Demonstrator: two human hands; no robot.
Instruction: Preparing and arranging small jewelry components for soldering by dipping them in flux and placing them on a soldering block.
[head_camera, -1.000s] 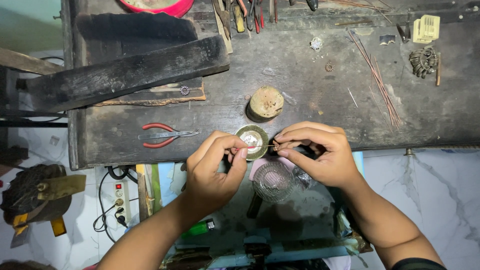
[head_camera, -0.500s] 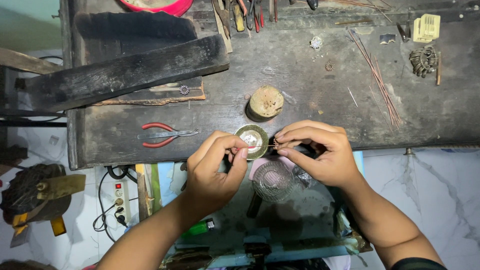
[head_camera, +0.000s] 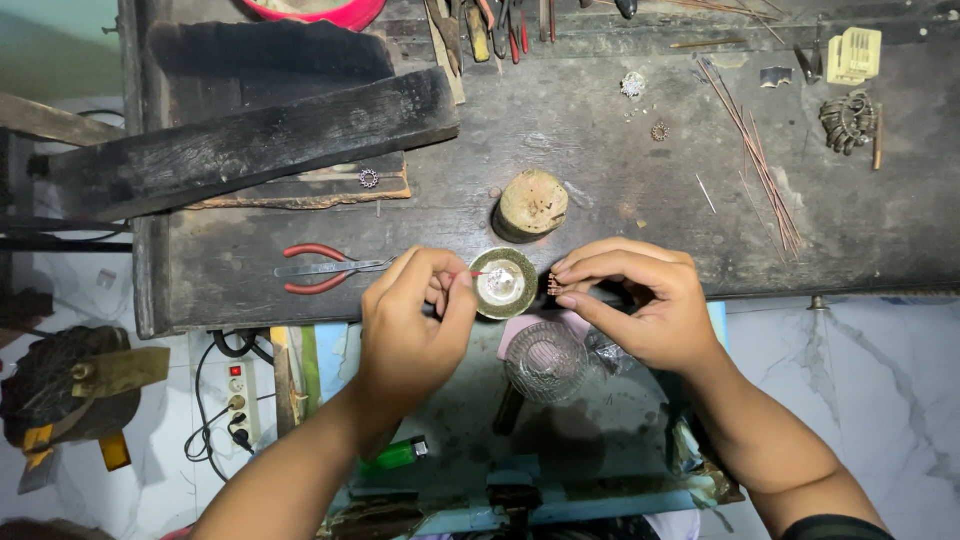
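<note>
Pinching a tiny metal piece (head_camera: 552, 285), the right hand (head_camera: 640, 300) is held at three o'clock of the small round dish (head_camera: 503, 283); a thin stick (head_camera: 476, 273) is gripped by left-hand fingers (head_camera: 445, 285), reaching in from nine o'clock at the counter (head_camera: 600, 200) edge.

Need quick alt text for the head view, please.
Two bare hands work at a dark workbench edge: the left hand at a small round dish, the right hand pinching a tiny metal piece beside it. Red-handled pliers lie left.
</note>
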